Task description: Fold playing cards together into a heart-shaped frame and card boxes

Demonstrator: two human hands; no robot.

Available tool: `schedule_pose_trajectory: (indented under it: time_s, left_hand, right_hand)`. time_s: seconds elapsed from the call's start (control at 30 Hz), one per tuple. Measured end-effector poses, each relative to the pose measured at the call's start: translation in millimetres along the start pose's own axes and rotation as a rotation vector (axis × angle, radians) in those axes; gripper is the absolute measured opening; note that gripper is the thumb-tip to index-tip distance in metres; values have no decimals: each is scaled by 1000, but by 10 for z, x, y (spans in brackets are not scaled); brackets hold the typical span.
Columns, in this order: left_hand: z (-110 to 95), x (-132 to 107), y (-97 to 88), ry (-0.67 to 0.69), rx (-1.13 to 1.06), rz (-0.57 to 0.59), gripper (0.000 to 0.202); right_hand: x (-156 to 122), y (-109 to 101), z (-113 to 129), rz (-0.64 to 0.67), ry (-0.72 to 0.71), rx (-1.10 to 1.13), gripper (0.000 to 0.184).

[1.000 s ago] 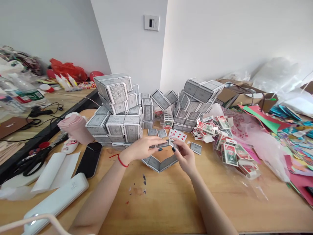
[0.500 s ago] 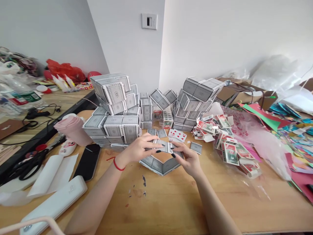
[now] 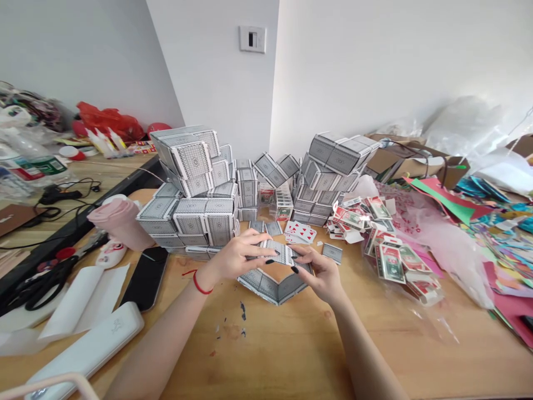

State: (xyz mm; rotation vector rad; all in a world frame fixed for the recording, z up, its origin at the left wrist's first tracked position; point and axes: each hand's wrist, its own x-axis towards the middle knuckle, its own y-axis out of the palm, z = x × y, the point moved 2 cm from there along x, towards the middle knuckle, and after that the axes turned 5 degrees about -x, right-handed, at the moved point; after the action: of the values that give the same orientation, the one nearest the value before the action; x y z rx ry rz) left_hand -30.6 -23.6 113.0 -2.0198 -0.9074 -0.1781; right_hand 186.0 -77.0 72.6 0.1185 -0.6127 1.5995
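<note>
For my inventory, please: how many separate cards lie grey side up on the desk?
3 visible: two cards behind the left hand, one past the right hand; others may be hidden.

Left fingers [image 3: 261,251] partly hide the patterned cards [image 3: 281,253]; the bottom edge crops a pale loop [image 3: 76,378].

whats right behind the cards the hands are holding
Two grey cards and some red-pip cards lie behind the held cards. Anything the left hand and held cards cover can't be seen.
</note>
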Motion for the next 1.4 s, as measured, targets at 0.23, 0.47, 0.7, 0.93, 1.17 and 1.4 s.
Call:
schedule_pose_trajectory:
  time_s: [0.23, 0.47, 0.7, 0.93, 1.17, 1.4]
  left_hand:
    - [3, 10, 36, -21, -20, 15, 26]
    - [-2, 21, 57, -35, -22, 6, 25]
    - [32, 52, 183, -242, -241, 99, 30]
    - [350, 11, 499, -531, -785, 62, 52]
    - [550, -90, 458, -643, -873, -176, 67]
    - [264, -558, 503, -540, -600, -467, 46]
  right_hand:
    - [-17, 13, -38, 3, 18, -5, 8]
    - [-27, 32, -38, -17, 73, -14, 11]
    - [-10, 72, -20, 55, 122, 26, 29]
    - [1, 93, -409, 59, 218, 47, 34]
    - [-17, 170, -548, 61, 324, 350, 51]
    - [-4, 183, -521, 167, 320, 329, 36]
